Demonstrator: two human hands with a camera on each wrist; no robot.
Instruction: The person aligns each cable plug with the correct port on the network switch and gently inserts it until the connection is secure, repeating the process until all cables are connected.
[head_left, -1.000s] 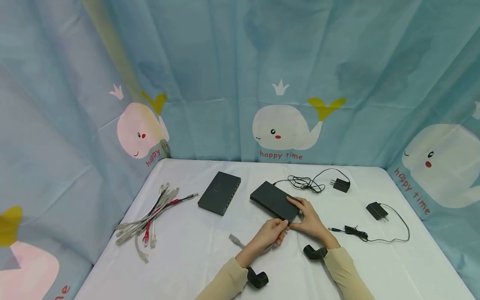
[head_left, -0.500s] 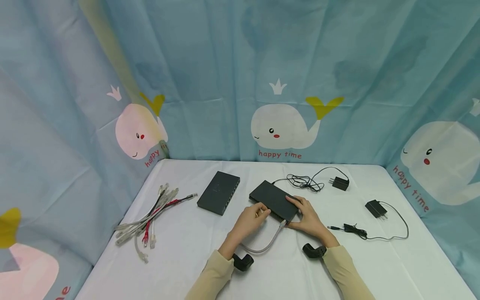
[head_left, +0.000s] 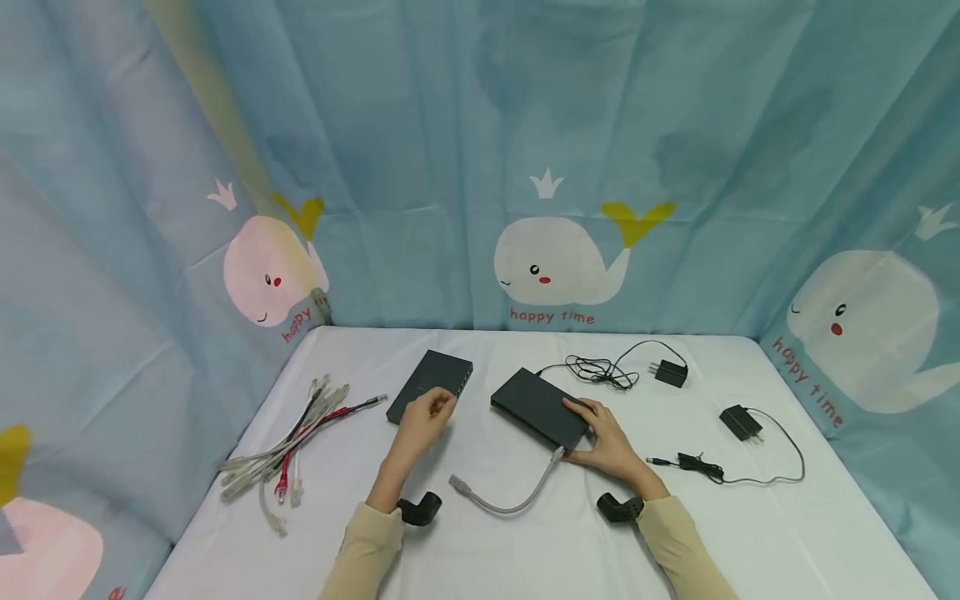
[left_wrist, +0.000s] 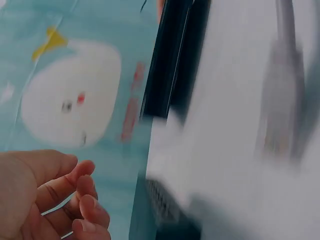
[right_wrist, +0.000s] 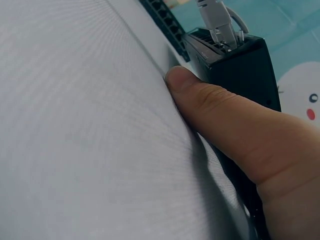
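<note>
"Two beige fabric sleeves [head_left: 366, 546] extend from the near edge, well apart. What lies between them?"

"A short grey cable [head_left: 510, 509], curving across the white cloth [head_left: 525, 558]. Its left plug lies loose; the other sits in a port of a flat black rectangular box [head_left: 534, 406], right of centre."

"And the right hand [head_left: 611, 448]?"

"It grips that box by the near right end: thumb low at the corner, close to the cloth, fingers bent over the top."

"The left hand [head_left: 422, 425]?"

"Holding nothing, away from the right. Its forearm slants forward, fingers loosely curled and turned rightward, in front of a second flat black box [head_left: 432, 372]. Whether it touches that, I can't tell."

"Farther back?"

"A bundled thin black cord [head_left: 600, 369], then a pale blue whale-printed curtain [head_left: 397, 208]."
</note>
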